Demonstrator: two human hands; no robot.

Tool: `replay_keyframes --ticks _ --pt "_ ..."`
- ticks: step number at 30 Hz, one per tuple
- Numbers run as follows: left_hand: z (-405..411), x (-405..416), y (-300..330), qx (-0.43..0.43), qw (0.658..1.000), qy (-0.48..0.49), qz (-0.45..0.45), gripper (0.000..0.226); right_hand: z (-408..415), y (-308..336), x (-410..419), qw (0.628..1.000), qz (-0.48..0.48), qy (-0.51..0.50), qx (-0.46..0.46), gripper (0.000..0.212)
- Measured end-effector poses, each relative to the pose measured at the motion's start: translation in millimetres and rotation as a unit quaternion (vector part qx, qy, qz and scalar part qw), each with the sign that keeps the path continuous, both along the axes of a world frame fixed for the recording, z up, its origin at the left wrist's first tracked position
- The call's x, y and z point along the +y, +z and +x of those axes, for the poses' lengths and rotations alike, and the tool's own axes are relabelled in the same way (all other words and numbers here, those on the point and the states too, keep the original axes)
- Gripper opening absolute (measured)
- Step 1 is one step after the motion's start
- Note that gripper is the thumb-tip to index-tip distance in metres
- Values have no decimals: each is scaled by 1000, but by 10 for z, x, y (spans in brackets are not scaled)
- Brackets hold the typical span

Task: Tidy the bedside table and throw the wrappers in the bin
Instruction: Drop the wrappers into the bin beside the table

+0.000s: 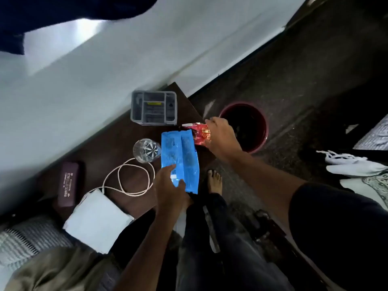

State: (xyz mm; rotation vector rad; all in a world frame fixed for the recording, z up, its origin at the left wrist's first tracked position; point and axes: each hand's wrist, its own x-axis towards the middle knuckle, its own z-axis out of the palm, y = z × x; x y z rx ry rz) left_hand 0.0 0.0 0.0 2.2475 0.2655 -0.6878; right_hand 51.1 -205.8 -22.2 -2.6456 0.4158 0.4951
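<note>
A long blue wrapper (pixel 180 156) lies across the right part of the dark bedside table (pixel 105 152). My left hand (pixel 170 185) grips its near end, thumb on top. A red wrapper (pixel 198 133) lies at the table's far right corner, and my right hand (pixel 220 135) is closed on its right end. A dark red bin (pixel 263 131) stands on the floor just right of the table, directly beyond my right hand.
On the table are a grey organiser box (pixel 154 108), a clear plastic bottle (pixel 146 151), a coiled white cable (pixel 128 177), a maroon glasses case (pixel 68 185) and a white square object (pixel 98 221). My bare foot (pixel 215 181) stands beside the table. White cloth (pixel 352 164) lies right.
</note>
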Motion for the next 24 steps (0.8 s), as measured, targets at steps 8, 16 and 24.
replay_keyframes --ticks 8,16,24 --pt "-149 -196 -188 -43 986 36 156 62 219 -339 33 998 -34 8 49 75" --pt "-126 -203 -372 4 989 77 124 97 35 -464 -55 998 -26 -42 31 79" --pt "-32 -239 -538 51 988 106 100 102 -46 -510 -11 998 -1 -62 25 45"
